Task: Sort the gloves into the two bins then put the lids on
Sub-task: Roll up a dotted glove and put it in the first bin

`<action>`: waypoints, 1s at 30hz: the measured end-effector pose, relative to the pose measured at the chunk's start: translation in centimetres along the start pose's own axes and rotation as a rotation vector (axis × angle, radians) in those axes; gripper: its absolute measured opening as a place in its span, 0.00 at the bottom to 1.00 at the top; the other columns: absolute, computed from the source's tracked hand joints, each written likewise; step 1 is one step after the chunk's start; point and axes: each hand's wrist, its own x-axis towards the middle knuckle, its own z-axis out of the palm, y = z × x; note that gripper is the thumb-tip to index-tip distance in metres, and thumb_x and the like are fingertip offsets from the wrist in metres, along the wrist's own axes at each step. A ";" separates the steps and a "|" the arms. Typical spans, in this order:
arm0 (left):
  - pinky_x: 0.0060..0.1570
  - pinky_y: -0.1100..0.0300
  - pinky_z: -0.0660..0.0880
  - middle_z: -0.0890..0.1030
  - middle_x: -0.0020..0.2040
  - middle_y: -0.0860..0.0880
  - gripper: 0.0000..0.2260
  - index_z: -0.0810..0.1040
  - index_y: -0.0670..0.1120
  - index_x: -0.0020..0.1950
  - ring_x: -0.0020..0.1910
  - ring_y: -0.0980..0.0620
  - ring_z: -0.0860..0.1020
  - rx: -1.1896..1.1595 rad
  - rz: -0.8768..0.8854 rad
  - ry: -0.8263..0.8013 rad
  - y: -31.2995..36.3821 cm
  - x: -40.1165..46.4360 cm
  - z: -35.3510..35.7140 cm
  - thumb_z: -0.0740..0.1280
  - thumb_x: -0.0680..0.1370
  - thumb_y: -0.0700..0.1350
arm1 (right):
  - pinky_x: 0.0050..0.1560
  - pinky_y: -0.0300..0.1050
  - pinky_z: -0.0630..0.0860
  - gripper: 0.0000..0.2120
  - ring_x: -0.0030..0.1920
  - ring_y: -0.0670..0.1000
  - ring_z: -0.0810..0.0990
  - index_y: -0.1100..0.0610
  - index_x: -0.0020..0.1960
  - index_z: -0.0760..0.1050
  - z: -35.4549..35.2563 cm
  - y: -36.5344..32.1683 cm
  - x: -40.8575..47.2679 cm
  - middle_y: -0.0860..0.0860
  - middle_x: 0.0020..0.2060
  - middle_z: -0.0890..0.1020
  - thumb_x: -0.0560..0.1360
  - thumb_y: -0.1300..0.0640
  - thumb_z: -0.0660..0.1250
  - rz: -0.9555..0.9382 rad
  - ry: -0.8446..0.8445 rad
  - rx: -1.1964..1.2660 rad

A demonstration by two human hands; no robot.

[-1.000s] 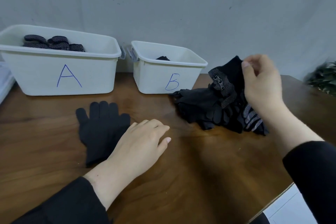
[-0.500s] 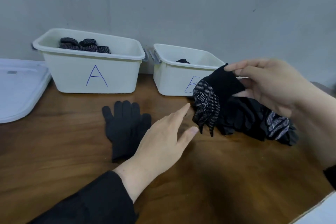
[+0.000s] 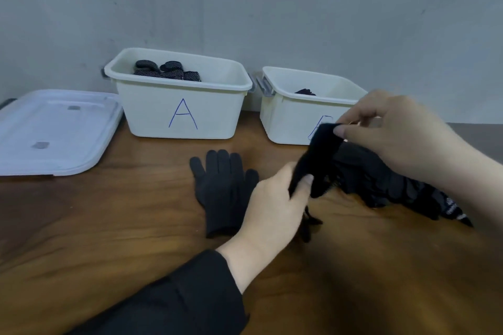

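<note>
Our brown wooden worktop (image 3: 109, 226) runs across the whole view, against a grey wall (image 3: 245, 3). On its far left lies a white lid (image 3: 54, 130), flat. Next to it stands the white bin marked A (image 3: 182, 109), with dotted dark gloves (image 3: 166, 71) heaped in its back left corner. Just beside that, to the right, stands the smaller bin marked B (image 3: 288, 117), its letter partly hidden by our hands; a bit of dark cloth (image 3: 305, 92) shows inside it.

At the right, a pile of black gloves (image 3: 386, 179) lies on the wood in front of bin B, some with pale patterned patches. A single plain black glove (image 3: 220, 190) lies flat, fingers pointing to the bins, in front of bin A.

Between our hands we hold one black glove (image 3: 318, 155) above the worktop. Our right hand (image 3: 402, 136) pinches its upper end between thumb and fingertips. Our left hand (image 3: 275, 207) curls around its lower part, thumb pressed on the cloth.
</note>
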 end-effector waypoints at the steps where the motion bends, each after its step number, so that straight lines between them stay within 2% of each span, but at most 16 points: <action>1: 0.41 0.65 0.75 0.82 0.41 0.56 0.07 0.78 0.53 0.55 0.42 0.58 0.80 -0.084 -0.034 0.026 0.1 0.2 -0.2 0.62 0.83 0.52 | 0.45 0.37 0.69 0.03 0.47 0.39 0.76 0.43 0.43 0.80 -0.1 0.1 0.3 0.42 0.47 0.79 0.76 0.48 0.72 -0.014 0.037 -0.036; 2: 0.43 0.67 0.75 0.82 0.43 0.56 0.07 0.79 0.53 0.54 0.44 0.59 0.80 -0.148 -0.064 0.042 0.1 0.4 -0.4 0.62 0.83 0.51 | 0.46 0.40 0.68 0.04 0.46 0.39 0.76 0.44 0.43 0.79 -0.3 0.3 0.6 0.42 0.49 0.79 0.76 0.48 0.71 -0.011 0.068 -0.039; 4: 0.50 0.62 0.78 0.84 0.46 0.55 0.07 0.80 0.52 0.54 0.48 0.58 0.81 -0.258 -0.126 0.037 0.1 0.8 -0.7 0.63 0.83 0.49 | 0.42 0.44 0.72 0.05 0.40 0.43 0.79 0.47 0.43 0.79 -0.8 0.5 1.2 0.45 0.45 0.83 0.77 0.48 0.70 0.032 0.099 0.017; 6: 0.58 0.56 0.78 0.85 0.48 0.54 0.06 0.81 0.52 0.55 0.51 0.56 0.82 -0.354 -0.183 0.010 0.1 0.9 -0.7 0.64 0.82 0.48 | 0.36 0.42 0.76 0.06 0.37 0.51 0.83 0.51 0.44 0.81 -1.2 0.7 1.6 0.51 0.40 0.85 0.78 0.50 0.71 0.069 0.100 0.120; 9: 0.62 0.51 0.77 0.85 0.50 0.53 0.07 0.82 0.52 0.57 0.54 0.54 0.82 -0.438 -0.227 -0.012 0.1 0.9 -0.5 0.65 0.82 0.47 | 0.30 0.33 0.74 0.06 0.31 0.50 0.82 0.54 0.45 0.81 -1.3 1.0 1.9 0.56 0.39 0.85 0.78 0.53 0.70 0.089 0.090 0.210; 13: 0.62 0.51 0.78 0.85 0.50 0.54 0.07 0.82 0.53 0.57 0.54 0.55 0.82 -0.438 -0.235 -0.008 0.1 0.8 -0.5 0.65 0.82 0.48 | 0.38 0.42 0.78 0.05 0.32 0.52 0.82 0.54 0.46 0.81 -1.4 1.2 1.9 0.57 0.38 0.85 0.79 0.54 0.70 0.084 0.068 0.239; 17: 0.59 0.52 0.79 0.85 0.48 0.53 0.07 0.82 0.52 0.56 0.52 0.53 0.83 -0.446 -0.219 0.027 0.1 0.8 -0.6 0.65 0.82 0.48 | 0.40 0.47 0.80 0.04 0.35 0.53 0.82 0.54 0.46 0.81 -1.6 0.9 1.9 0.57 0.39 0.85 0.78 0.54 0.70 0.071 0.054 0.245; 20: 0.55 0.58 0.80 0.85 0.48 0.51 0.06 0.81 0.54 0.55 0.51 0.54 0.82 -0.434 -0.200 0.049 0.0 0.9 -0.8 0.65 0.82 0.48 | 0.47 0.51 0.83 0.04 0.38 0.52 0.83 0.54 0.47 0.82 -1.9 0.3 1.9 0.54 0.38 0.86 0.78 0.54 0.70 0.049 0.057 0.238; 22: 0.52 0.62 0.79 0.84 0.47 0.50 0.05 0.81 0.55 0.54 0.50 0.55 0.82 -0.434 -0.187 0.059 0.0 0.8 -0.9 0.65 0.82 0.48 | 0.49 0.51 0.83 0.04 0.38 0.49 0.83 0.54 0.47 0.82 -2.1 -0.2 2.0 0.52 0.38 0.86 0.79 0.55 0.70 0.039 0.063 0.238; 26: 0.52 0.56 0.80 0.84 0.46 0.49 0.06 0.81 0.54 0.53 0.49 0.51 0.82 -0.390 -0.146 0.095 0.1 0.7 -1.3 0.64 0.82 0.51 | 0.50 0.58 0.83 0.04 0.41 0.54 0.84 0.52 0.47 0.81 -2.0 -0.9 1.9 0.51 0.37 0.86 0.78 0.53 0.70 0.035 0.044 0.236; 28: 0.50 0.58 0.80 0.84 0.45 0.51 0.07 0.80 0.53 0.54 0.48 0.52 0.81 -0.300 -0.107 0.106 0.0 0.8 -2.0 0.63 0.82 0.52 | 0.51 0.60 0.83 0.03 0.41 0.55 0.84 0.52 0.47 0.81 -1.8 -1.2 1.9 0.51 0.36 0.85 0.78 0.53 0.70 0.022 0.036 0.228; 30: 0.48 0.63 0.80 0.84 0.45 0.54 0.08 0.80 0.52 0.57 0.47 0.56 0.82 -0.232 -0.065 0.133 -0.2 0.9 -3.2 0.63 0.82 0.51 | 0.51 0.59 0.82 0.02 0.36 0.54 0.84 0.51 0.49 0.79 -1.8 -1.3 1.9 0.52 0.33 0.82 0.79 0.57 0.69 -0.015 0.037 0.239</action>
